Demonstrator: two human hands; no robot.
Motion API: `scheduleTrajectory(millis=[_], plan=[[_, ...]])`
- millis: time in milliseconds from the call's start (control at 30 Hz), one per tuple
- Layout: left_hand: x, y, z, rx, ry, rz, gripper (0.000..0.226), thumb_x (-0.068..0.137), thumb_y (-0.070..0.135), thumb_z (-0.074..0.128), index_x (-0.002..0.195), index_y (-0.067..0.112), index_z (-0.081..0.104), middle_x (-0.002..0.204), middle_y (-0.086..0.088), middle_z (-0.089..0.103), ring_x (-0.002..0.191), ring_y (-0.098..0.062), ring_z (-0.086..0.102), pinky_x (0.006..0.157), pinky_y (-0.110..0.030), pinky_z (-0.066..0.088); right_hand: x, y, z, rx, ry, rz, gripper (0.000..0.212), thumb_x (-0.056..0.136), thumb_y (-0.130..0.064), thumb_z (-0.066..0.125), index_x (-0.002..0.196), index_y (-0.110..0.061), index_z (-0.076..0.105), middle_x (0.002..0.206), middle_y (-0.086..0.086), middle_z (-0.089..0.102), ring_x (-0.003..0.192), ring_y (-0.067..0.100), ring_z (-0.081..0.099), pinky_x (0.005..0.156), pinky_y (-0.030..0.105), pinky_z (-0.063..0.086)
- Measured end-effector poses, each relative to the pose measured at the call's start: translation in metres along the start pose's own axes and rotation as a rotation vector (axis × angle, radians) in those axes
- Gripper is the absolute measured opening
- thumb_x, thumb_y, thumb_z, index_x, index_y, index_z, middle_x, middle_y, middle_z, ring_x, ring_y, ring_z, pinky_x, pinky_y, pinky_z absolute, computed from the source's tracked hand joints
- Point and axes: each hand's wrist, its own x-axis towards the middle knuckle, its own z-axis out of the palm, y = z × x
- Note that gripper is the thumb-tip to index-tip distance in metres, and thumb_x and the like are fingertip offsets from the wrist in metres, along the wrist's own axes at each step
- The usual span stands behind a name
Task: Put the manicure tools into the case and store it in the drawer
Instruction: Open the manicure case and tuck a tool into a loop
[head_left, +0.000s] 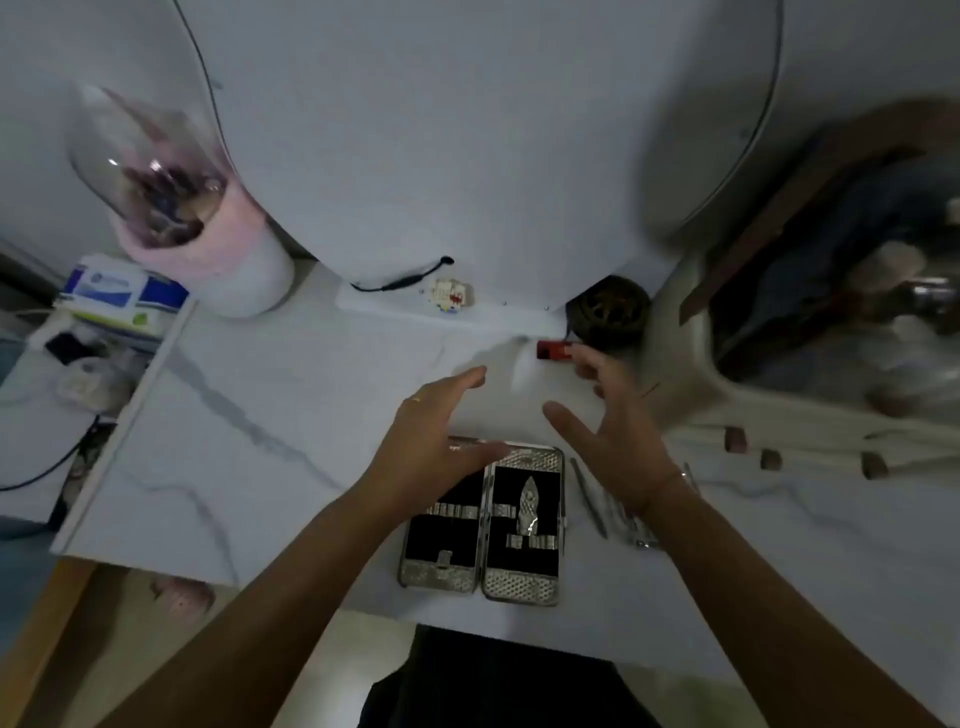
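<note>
A silver manicure case (483, 525) lies open flat near the front edge of the white marble table (270, 415), its two black-lined halves facing up. One pointed metal tool (528, 504) sits strapped in the right half. Several loose metal tools (605, 506) lie on the table just right of the case, partly under my right wrist. My left hand (431, 447) hovers over the case's upper left corner, fingers spread, holding nothing. My right hand (613, 426) hovers above the loose tools, fingers apart and empty.
A small red object (553, 349) lies beyond my right hand. A glass dome on a pink base (171, 208) stands at the back left, a round mirror stand (447, 306) at the back, a dark round object (608, 312) beside it, and a cluttered shelf (831, 338) at right.
</note>
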Motion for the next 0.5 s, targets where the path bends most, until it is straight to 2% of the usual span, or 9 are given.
scheduleTrajectory(millis=[167, 233, 367, 500], plan=[[0.013, -0.031, 0.018, -0.013, -0.006, 0.092, 0.078, 0.073, 0.049, 0.074, 0.140, 0.037, 0.036, 0.136, 0.018, 0.048, 0.128, -0.004, 0.041, 0.104, -0.029, 0.037, 0.001, 0.023, 0.021, 0.030, 0.042, -0.006, 0.062, 0.082, -0.036, 0.061, 0.136, -0.024, 0.033, 0.130, -0.012, 0.039, 0.116, -0.005, 0.038, 0.094, 0.005, 0.027], [0.018, -0.038, 0.025, -0.015, -0.031, 0.138, 0.076, 0.073, 0.053, 0.071, 0.139, 0.038, 0.038, 0.134, 0.022, 0.048, 0.126, 0.002, 0.041, 0.104, -0.030, 0.041, -0.004, 0.033, 0.031, 0.072, 0.073, -0.012, 0.064, 0.079, -0.040, 0.060, 0.136, -0.027, 0.033, 0.133, -0.012, 0.040, 0.118, -0.006, 0.039, 0.096, 0.003, 0.029], [0.027, -0.049, 0.035, 0.048, -0.033, 0.214, 0.072, 0.072, 0.056, 0.066, 0.137, 0.038, 0.042, 0.134, 0.026, 0.048, 0.125, 0.011, 0.040, 0.108, -0.026, 0.035, -0.013, 0.048, 0.041, 0.142, 0.104, -0.061, 0.068, 0.078, -0.048, 0.057, 0.137, -0.027, 0.033, 0.133, -0.014, 0.042, 0.122, -0.007, 0.040, 0.100, 0.006, 0.032], [0.025, -0.057, 0.042, -0.039, 0.013, 0.264, 0.068, 0.071, 0.051, 0.071, 0.133, 0.041, 0.045, 0.125, 0.026, 0.057, 0.119, 0.011, 0.047, 0.097, -0.018, 0.042, -0.026, 0.053, 0.040, 0.138, 0.163, -0.086, 0.056, 0.082, -0.043, 0.059, 0.132, -0.034, 0.035, 0.129, -0.019, 0.043, 0.115, -0.014, 0.040, 0.093, 0.006, 0.035]])
